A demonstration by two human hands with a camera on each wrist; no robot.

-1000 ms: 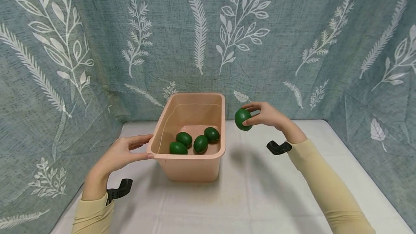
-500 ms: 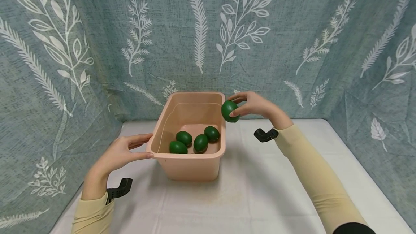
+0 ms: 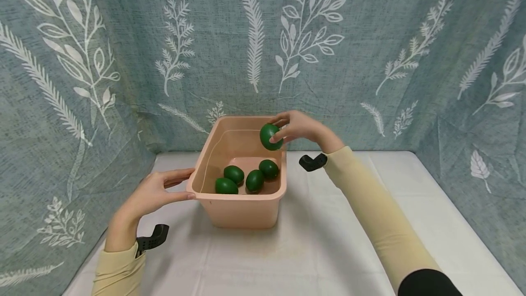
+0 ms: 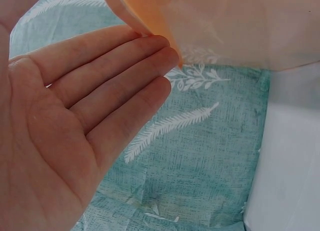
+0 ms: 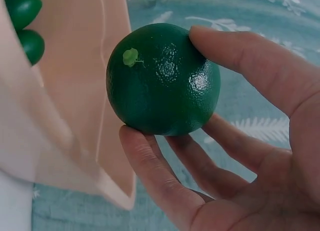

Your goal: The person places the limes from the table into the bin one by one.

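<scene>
My right hand [image 3: 302, 128] holds a glossy dark-green lime [image 3: 269, 138] by the fingertips, over the right rim of a peach plastic bin [image 3: 242, 211] near its far corner. In the right wrist view, a pale green stem nub shows on the lime [image 5: 162, 81], with the thumb on one side and fingertips on the other. Several similar limes [image 3: 254, 181] lie on the bin's floor toward the near end. My left hand [image 3: 154, 193] touches the bin's rim at the near left corner; its fingers [image 4: 115, 76] lie straight in the left wrist view.
The bin stands on a table with a white cloth [image 3: 255, 264]. A blue-green curtain [image 3: 213, 35] with white leaf prints hangs behind and along both sides. A black wrist mount [image 3: 313, 162] juts from the right wrist, and another mount [image 3: 154, 237] from the left.
My right hand has carried the lime leftward and slightly up, from beyond the bin's right side to above its right rim. The left hand and the bin stay in place.
</scene>
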